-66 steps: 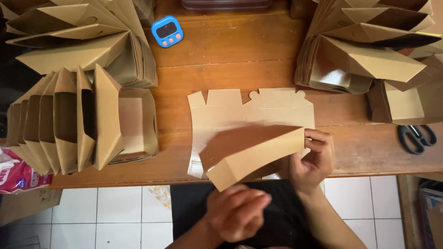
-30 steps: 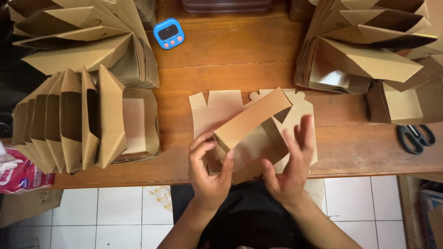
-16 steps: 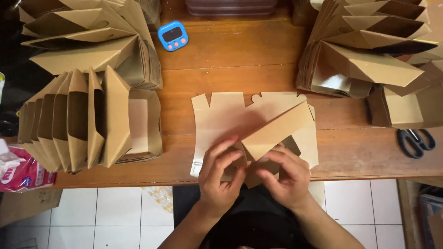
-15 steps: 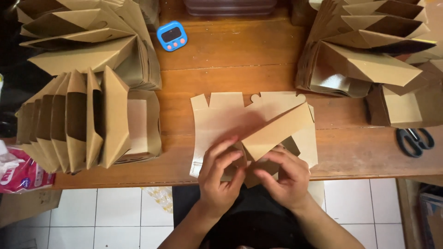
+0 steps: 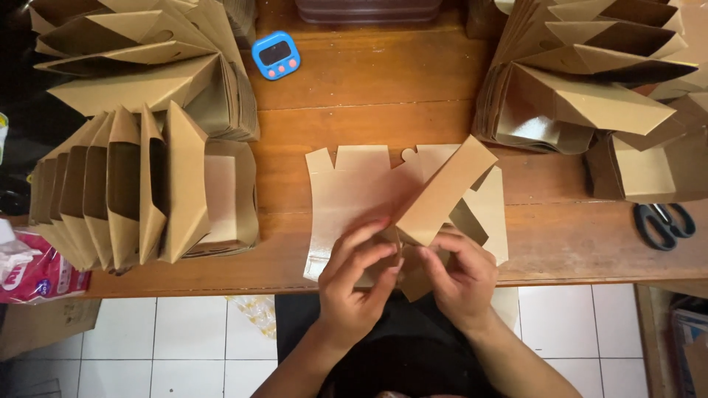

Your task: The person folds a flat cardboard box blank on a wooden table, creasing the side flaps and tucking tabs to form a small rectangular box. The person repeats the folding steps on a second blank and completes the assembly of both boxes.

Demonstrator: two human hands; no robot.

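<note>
A half-folded brown cardboard box (image 5: 439,197) is held over the front edge of the wooden table (image 5: 369,96), its long side panel tilted up to the right. My left hand (image 5: 358,284) pinches the box's lower left corner flaps. My right hand (image 5: 461,276) grips the lower right part of the same box, fingers curled on the folds. Under the box lies a flat stack of unfolded cardboard blanks (image 5: 346,199).
Nested folded boxes stand at the left (image 5: 140,191), back left (image 5: 147,66) and back right (image 5: 590,81). A blue timer (image 5: 276,54) sits at the back. Black scissors (image 5: 664,223) lie at the right edge. A pink-and-white plastic bag (image 5: 33,269) lies at the far left, over white floor tiles.
The right hand lifted the blank off the stack, and the left hand came up from my lap. Both hands folded it into a box shape and lowered it, now pinching its bottom flaps.
</note>
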